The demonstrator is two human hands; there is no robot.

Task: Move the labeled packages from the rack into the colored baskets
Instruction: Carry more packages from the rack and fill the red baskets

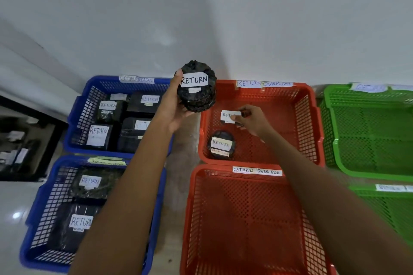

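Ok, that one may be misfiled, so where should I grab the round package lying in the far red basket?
Come straight down and pinch the round package across its curved edge, thumb and fingers on opposite sides. It lies flat, label up, close to the far red basket's left wall, so sideways looks cramped.

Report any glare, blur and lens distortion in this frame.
Head view: a glare spot on the shiny floor at lower left; wide-angle bending bows the near blue basket outward; the label on the far green basket is blurred unreadable, while the RETURN label on the package in the left hand reads sharp.
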